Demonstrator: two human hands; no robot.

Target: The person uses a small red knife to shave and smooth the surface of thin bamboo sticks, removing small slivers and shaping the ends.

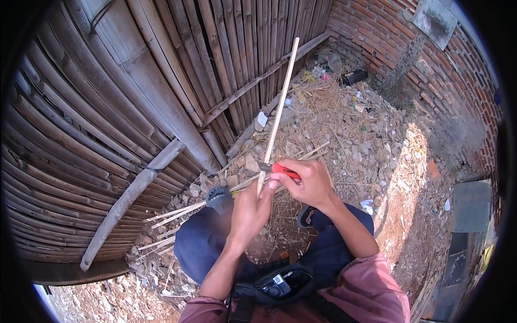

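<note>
A long, pale bamboo strip (281, 107) slants up and away from me, its lower end wrapped in the fingers of my left hand (250, 212). My right hand (307, 180) grips a red-handled utility knife (285, 171). The knife's grey blade end lies against the strip just above my left hand, and my two thumbs are close together there. More thin bamboo strips (175, 214) lie on the ground to my left, partly hidden by my leg and left hand.
A bamboo-slat wall (215, 59) rises on the left, with a bent pole (129, 207) fixed across it. A brick wall (371, 35) stands at the far right. Rubble and straw (350, 134) cover the ground between. An open black bag (277, 288) sits at my waist.
</note>
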